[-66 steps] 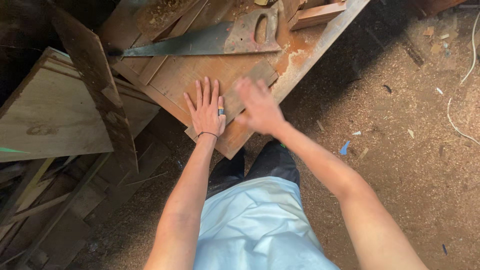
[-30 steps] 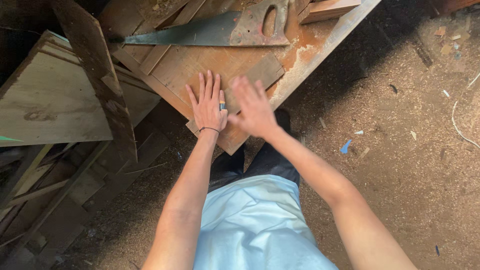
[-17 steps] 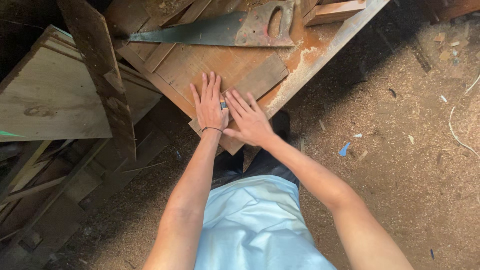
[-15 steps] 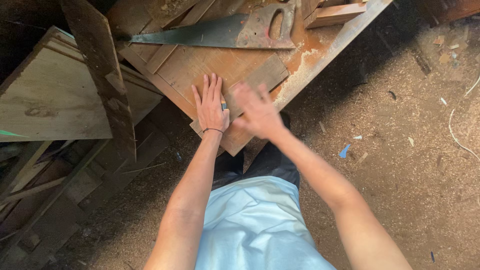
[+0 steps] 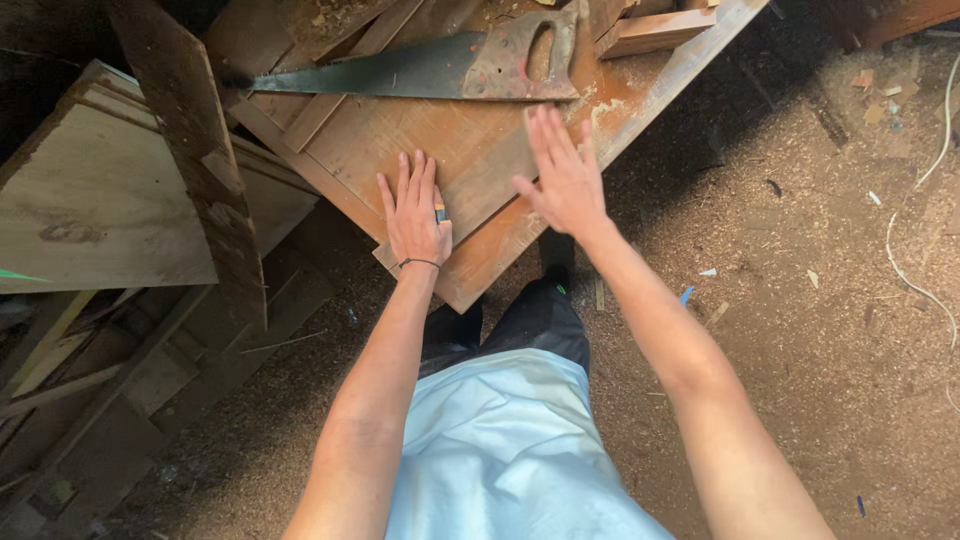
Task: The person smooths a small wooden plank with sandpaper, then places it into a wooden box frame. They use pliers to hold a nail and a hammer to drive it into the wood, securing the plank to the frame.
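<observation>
My left hand (image 5: 415, 212) lies flat, fingers together, on a small wooden board (image 5: 470, 205) at the near corner of a reddish wooden workbench (image 5: 640, 85). A ring is on one finger and a thin band on the wrist. My right hand (image 5: 560, 175) hovers open just right of it, fingers spread over the board and the bench edge, holding nothing. A handsaw (image 5: 420, 70) with a worn wooden handle lies across the bench beyond both hands.
A wood block (image 5: 650, 32) sits at the bench's far right. Stacked plywood sheets (image 5: 90, 200) and a dark leaning plank (image 5: 190, 150) stand at the left, with scrap timber (image 5: 90, 380) below. Sawdust covers the floor (image 5: 800, 300); a white cord (image 5: 915, 250) trails at right.
My right hand has swept back and forth over the board and now sits farther right and forward, fingers spread. My left hand has stayed pressed flat on the board.
</observation>
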